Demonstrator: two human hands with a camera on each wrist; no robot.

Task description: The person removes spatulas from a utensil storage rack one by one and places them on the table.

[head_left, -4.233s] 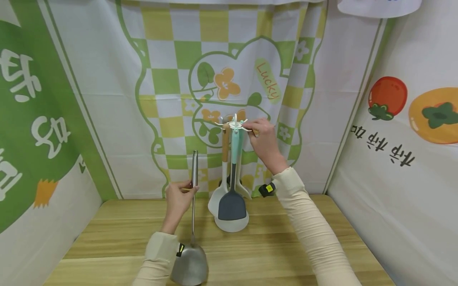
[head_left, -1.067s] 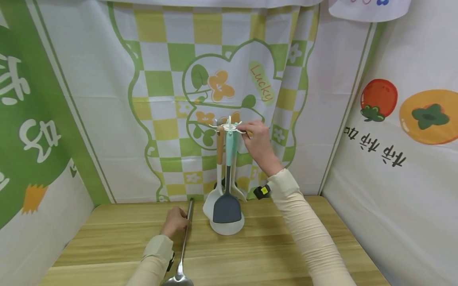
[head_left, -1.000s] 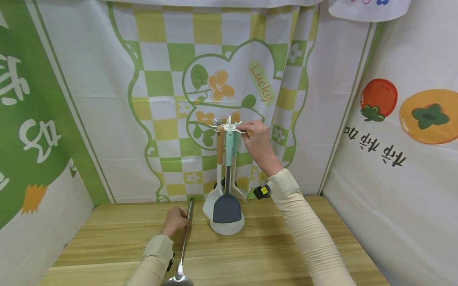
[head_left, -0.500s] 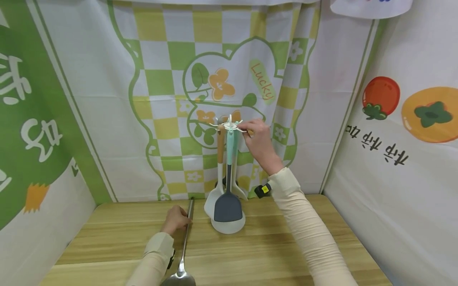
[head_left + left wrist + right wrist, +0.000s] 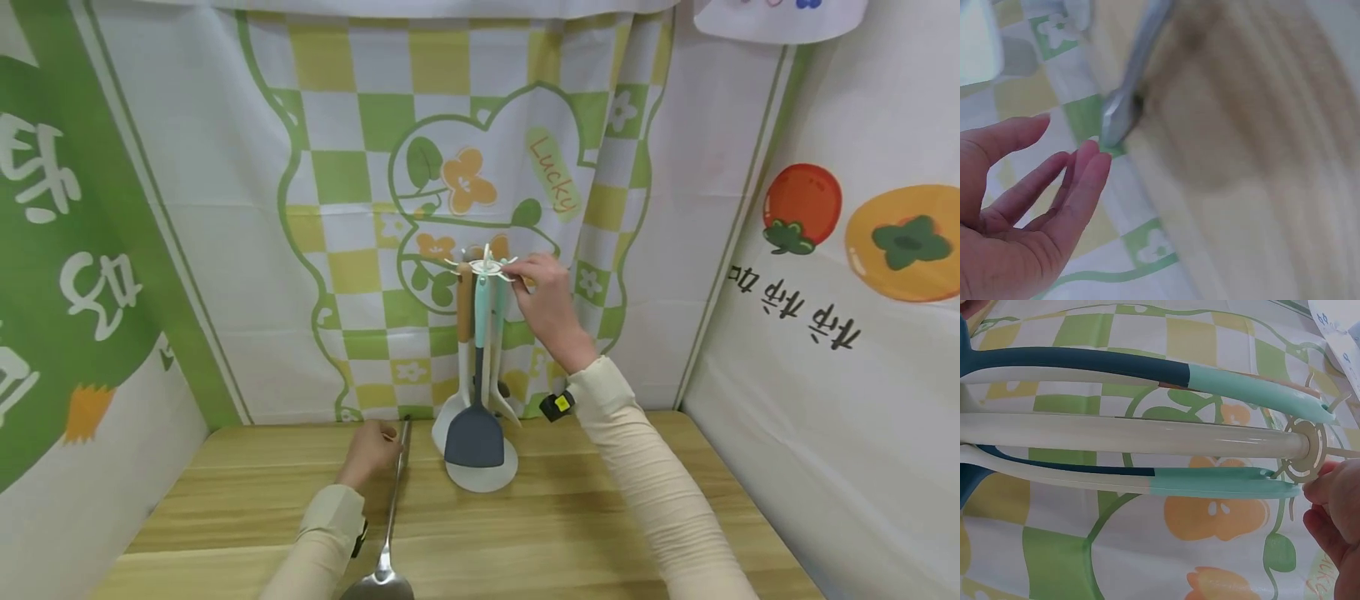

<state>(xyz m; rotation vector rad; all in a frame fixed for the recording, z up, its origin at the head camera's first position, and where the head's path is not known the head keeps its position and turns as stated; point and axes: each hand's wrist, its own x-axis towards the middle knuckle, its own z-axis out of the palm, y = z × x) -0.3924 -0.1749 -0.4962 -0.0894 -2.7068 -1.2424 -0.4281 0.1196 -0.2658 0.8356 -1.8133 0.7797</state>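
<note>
A steel wok spatula (image 5: 393,512) lies on the table, its blade toward me and cut off by the bottom edge of the head view. My left hand (image 5: 372,452) is beside its handle. In the left wrist view the left hand (image 5: 1029,212) has its fingers loosely bent and apart from the handle end (image 5: 1119,115). My right hand (image 5: 547,300) pinches a hook at the top of a white utensil rack (image 5: 498,481). From the rack hang a dark turner (image 5: 475,437) with a mint handle, a white utensil (image 5: 447,421) with a wooden handle, and others partly hidden behind.
The wooden table (image 5: 585,517) backs onto a checked green and yellow cloth (image 5: 337,175). Printed cloth walls (image 5: 817,400) close in both sides. A white hanging shape (image 5: 780,18) shows at the top right.
The spatula, held upright earlier, has been lowered onto the table. My left hand has let go of its handle. The rack has turned slightly while my right hand keeps its pinch.
</note>
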